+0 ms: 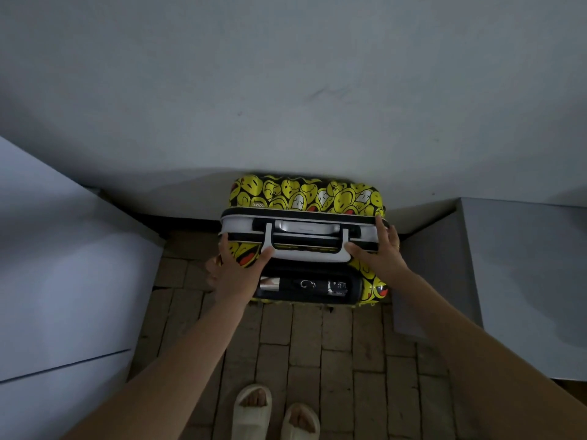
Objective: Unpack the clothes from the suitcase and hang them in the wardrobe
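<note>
A closed hard-shell suitcase (305, 193), black with yellow smiley faces, stands upright against the wall between two pieces of furniture. Its grey top handle (306, 228) faces me, and a black recess with the telescopic handle lies below it. My left hand (236, 271) grips the suitcase's top left corner, thumb on top near the handle and fingers round the side. At the top right corner, my right hand (382, 249) holds the case with its thumb by the handle and fingers over the edge. No clothes or wardrobe are in view.
A white wall (286, 90) rises right behind the suitcase. White furniture (63, 265) closes in on the left, and a grey-white cabinet (524, 274) on the right. The brick-patterned floor (317, 344) forms a narrow strip, with my feet in pale slippers (273, 414) at the bottom.
</note>
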